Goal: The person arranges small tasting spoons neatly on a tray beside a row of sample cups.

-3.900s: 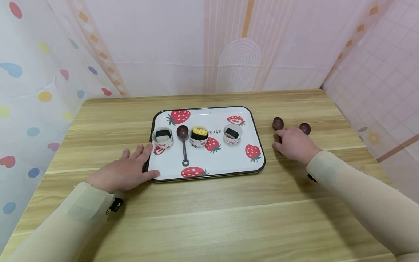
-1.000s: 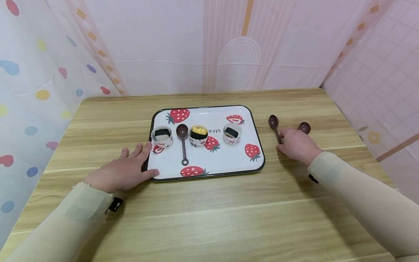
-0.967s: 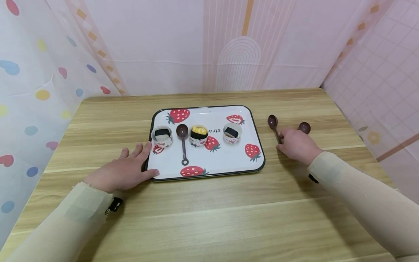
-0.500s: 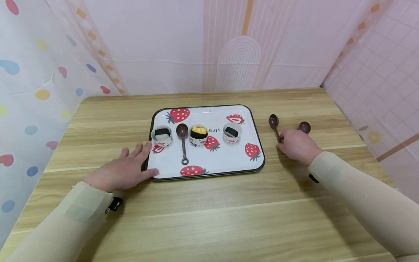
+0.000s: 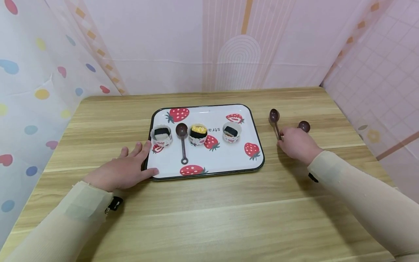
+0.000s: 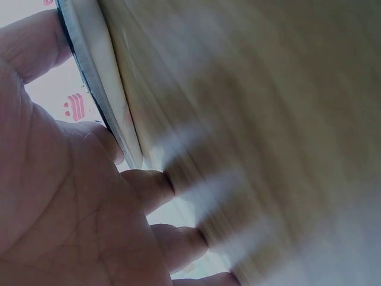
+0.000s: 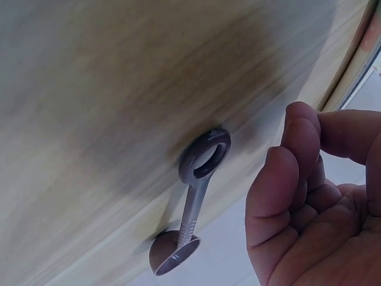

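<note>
In the head view, my left hand (image 5: 122,169) rests at the left edge of a white strawberry tray (image 5: 226,160), thumb on its rim; the left wrist view shows straight fingers under and beside that edge. Right of the tray, my right hand (image 5: 299,145) pinches the handle of a dark brown measuring spoon (image 5: 274,115), bowl pointing away. A second brown measuring spoon (image 5: 304,126) lies beyond that hand; the right wrist view shows its ring-ended handle (image 7: 196,199). The pinched handle is hidden there behind curled fingers (image 7: 271,190).
On the tray sit three paper cups with sushi: one at left (image 5: 162,135), one with a yellow topping (image 5: 198,134), one at right (image 5: 231,131). A third brown measuring spoon (image 5: 182,130) lies between the first two. A wooden table (image 5: 209,214) carries everything, with patterned cloth behind.
Since the oldest frame, the fingers of my right hand have shifted down the spoon's handle, showing more of it. Lately the spoon's bowl has swung slightly away. My left hand and the tray look unmoved.
</note>
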A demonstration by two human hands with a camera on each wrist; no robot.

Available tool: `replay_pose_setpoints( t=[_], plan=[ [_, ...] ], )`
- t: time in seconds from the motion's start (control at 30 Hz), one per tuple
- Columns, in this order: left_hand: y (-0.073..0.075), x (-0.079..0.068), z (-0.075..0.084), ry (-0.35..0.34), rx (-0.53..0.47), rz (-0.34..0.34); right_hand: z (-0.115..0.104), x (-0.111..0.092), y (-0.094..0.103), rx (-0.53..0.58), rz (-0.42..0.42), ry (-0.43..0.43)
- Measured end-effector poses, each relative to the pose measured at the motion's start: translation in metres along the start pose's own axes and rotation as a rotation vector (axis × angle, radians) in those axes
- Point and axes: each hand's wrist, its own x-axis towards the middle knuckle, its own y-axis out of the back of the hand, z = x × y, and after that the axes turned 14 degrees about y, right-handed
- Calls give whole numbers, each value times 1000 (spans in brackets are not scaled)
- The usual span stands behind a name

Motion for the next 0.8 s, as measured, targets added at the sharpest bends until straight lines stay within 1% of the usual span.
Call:
replay_pose_setpoints(
  t=[0.37,0.8],
  plan=[
    [-1,1,-1,5,3,-3,-1,-1,-2,8,30,10],
    [-2,3,-1,10,-1,-8,-2,0,-5,6,43,25]
  ],
)
